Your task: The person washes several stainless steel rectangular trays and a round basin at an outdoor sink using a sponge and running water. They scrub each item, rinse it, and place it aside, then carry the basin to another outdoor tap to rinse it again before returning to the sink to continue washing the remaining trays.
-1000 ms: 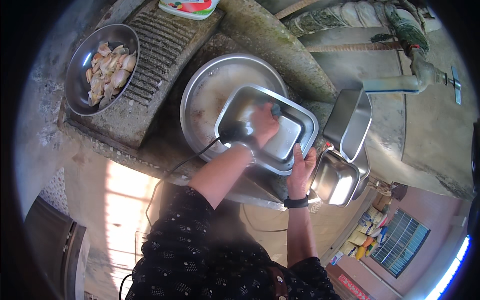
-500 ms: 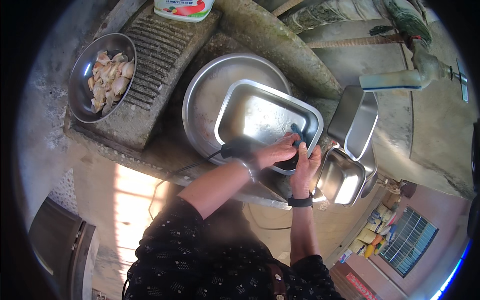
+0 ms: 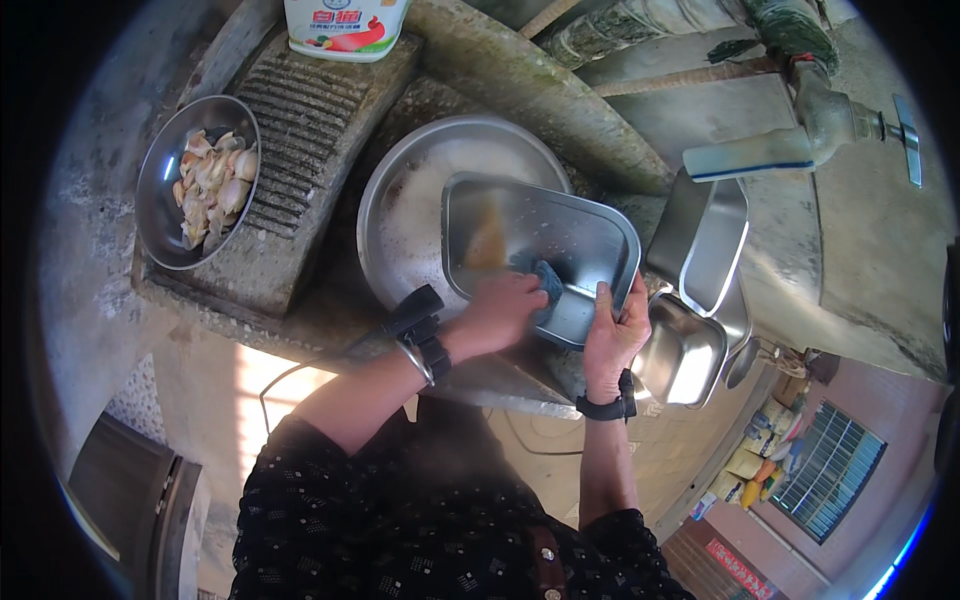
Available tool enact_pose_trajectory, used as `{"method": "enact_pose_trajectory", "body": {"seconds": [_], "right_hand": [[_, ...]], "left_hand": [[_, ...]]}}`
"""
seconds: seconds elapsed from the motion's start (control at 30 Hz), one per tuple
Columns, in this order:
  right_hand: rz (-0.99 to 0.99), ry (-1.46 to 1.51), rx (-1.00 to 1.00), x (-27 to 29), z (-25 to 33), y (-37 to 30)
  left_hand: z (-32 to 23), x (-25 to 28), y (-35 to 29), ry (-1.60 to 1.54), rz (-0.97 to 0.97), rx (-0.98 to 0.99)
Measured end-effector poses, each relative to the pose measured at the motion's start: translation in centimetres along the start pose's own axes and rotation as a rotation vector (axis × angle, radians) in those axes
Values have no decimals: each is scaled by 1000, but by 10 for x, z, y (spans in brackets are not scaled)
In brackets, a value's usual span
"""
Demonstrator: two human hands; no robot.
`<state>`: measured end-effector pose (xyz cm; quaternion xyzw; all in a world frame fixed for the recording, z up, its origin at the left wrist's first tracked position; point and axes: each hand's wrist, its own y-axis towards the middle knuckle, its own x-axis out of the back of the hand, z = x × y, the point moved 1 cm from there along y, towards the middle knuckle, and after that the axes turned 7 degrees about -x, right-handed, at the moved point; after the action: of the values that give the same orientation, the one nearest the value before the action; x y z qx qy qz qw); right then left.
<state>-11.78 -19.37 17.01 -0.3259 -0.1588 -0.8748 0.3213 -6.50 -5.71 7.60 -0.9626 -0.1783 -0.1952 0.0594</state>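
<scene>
A rectangular stainless steel pan (image 3: 585, 235) is held tilted above a round metal basin (image 3: 375, 215) of cloudy, sudsy water. My right hand (image 3: 614, 335) grips the pan's right end, with the thumb on the inside and the fingers around the rim. Inside the pan, my left hand (image 3: 500, 312) is closed on a dark blue-green scrubbing cloth (image 3: 548, 284), pressing it near the close side. The underside of the pan is hidden from me.
Steel pans (image 3: 684, 350) and a deep rectangular container (image 3: 705, 240) stand to the right, below a tap (image 3: 820, 140). On the ribbed concrete washboard (image 3: 305, 130) at left are a bowl of garlic cloves (image 3: 212, 190) and a white detergent bottle (image 3: 348, 30).
The pan has tilted, with its inside turned more to the right. My left hand has drawn the cloth leftward from the right corner. My right hand keeps hold of the rim.
</scene>
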Motion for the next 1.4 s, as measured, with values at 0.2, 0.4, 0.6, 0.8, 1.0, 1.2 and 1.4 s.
{"method": "enact_pose_trajectory", "body": {"seconds": [0.2, 0.4, 0.6, 0.8, 1.0, 1.2, 1.4], "right_hand": [[-18, -206, 165, 16, 19, 6], [-119, -276, 452, 11, 17, 9], [-65, -291, 435, 9, 20, 3], [-63, -238, 469, 6, 27, -2], [-38, -173, 407, -2, 28, -3], [-24, -176, 441, -5, 26, -4], [-76, -199, 434, 0, 16, 2]], "left_hand": [[39, 9, -18, 275, 3, 95], [39, 13, -19, 520, -232, 177], [2, -7, 16, -369, -363, 94], [16, 2, 25, -338, -401, 348], [9, 8, 29, -419, -335, 177], [-4, 3, 37, -535, -251, 67], [77, 14, 26, 82, -141, 512]]}}
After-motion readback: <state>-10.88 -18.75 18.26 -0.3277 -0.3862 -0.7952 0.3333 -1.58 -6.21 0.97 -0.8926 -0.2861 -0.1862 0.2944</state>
